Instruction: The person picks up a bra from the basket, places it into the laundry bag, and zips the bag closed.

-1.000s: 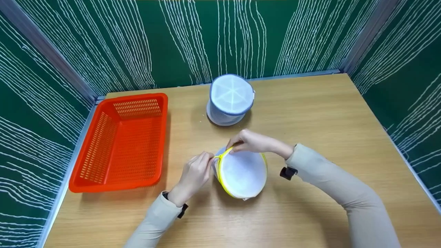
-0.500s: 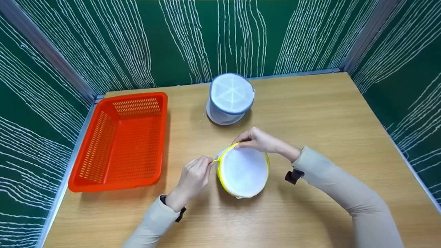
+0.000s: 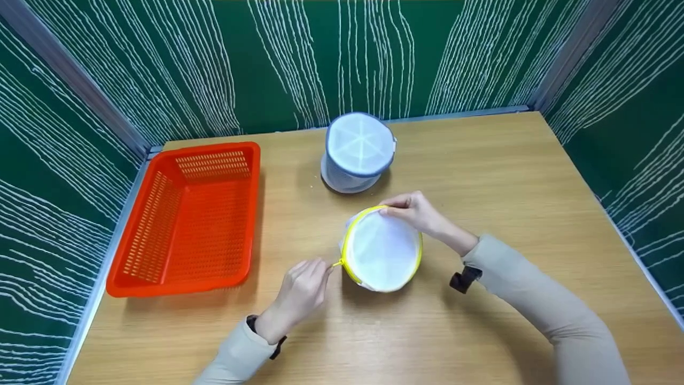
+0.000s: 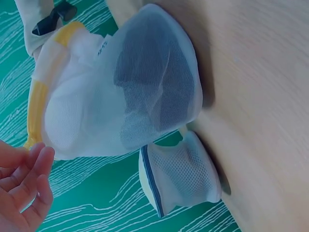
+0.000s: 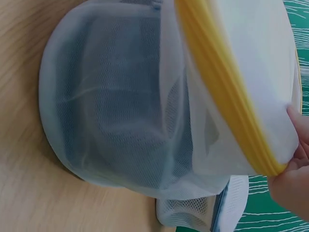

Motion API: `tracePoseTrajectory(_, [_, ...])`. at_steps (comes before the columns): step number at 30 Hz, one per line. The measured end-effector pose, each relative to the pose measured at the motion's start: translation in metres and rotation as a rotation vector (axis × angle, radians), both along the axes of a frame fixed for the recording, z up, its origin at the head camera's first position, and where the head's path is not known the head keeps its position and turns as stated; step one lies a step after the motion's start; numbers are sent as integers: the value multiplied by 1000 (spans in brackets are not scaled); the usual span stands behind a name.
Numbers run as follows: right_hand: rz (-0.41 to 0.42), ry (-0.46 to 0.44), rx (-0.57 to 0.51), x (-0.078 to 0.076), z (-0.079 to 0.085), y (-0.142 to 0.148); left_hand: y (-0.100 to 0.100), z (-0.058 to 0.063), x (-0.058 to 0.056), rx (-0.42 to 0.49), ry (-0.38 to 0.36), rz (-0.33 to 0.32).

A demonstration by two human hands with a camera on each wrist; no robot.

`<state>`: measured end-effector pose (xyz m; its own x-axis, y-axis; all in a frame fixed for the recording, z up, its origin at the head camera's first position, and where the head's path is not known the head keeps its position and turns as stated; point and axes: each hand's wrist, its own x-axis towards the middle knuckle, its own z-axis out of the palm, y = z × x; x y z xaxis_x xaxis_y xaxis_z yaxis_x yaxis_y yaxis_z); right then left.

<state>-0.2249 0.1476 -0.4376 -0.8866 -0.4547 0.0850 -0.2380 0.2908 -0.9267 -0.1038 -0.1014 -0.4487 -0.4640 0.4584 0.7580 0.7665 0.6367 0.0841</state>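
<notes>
A white mesh laundry bag (image 3: 382, 251) with a yellow zipper round its top stands on the table in front of me. With fingertips and thumb, my left hand (image 3: 304, 291) pinches the yellow zipper pull (image 3: 337, 263) at the rim's left side. My right hand (image 3: 414, 211) grips the far edge of the rim, thumb on the white lid. In the right wrist view the yellow zipper band (image 5: 227, 96) runs up to those fingers. Dark blue-grey patches show through the mesh side (image 4: 154, 72); I cannot tell what they are.
Behind the bag stands a second mesh bag (image 3: 359, 144) with a blue-edged lid. An orange perforated basket (image 3: 248, 214) sits on the left of the wooden table (image 3: 481, 176). Green walls with white wavy lines enclose the back and sides.
The zipper pull, in my left hand, has moved toward me along the rim's left side. My right hand has shifted right and away, and the bag's top has turned and moved slightly with it.
</notes>
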Motion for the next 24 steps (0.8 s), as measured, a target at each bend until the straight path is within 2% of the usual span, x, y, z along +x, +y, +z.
tracePoseTrajectory(2, [-23,-8,-22,1,-1,0,1,-1,1,-3,-6,-5])
tracePoseTrajectory(6, [-73,-35,-51,8,9,-2,2,-4,2,-12,-6,-26])
tracePoseTrajectory(9, [-98,-61,-39,13,16,-2,2,-5,3,-9,-15,-28])
tracePoseTrajectory(12, [-97,-88,-16,11,13,0,3,-6,2,7,-31,-24])
tracePoseTrajectory(18, [-22,-108,51,3,1,8,3,-7,1,17,-50,-21])
tracePoseTrajectory(24, [93,-1,141,1,8,7,2,-5,-1,33,-48,-14])
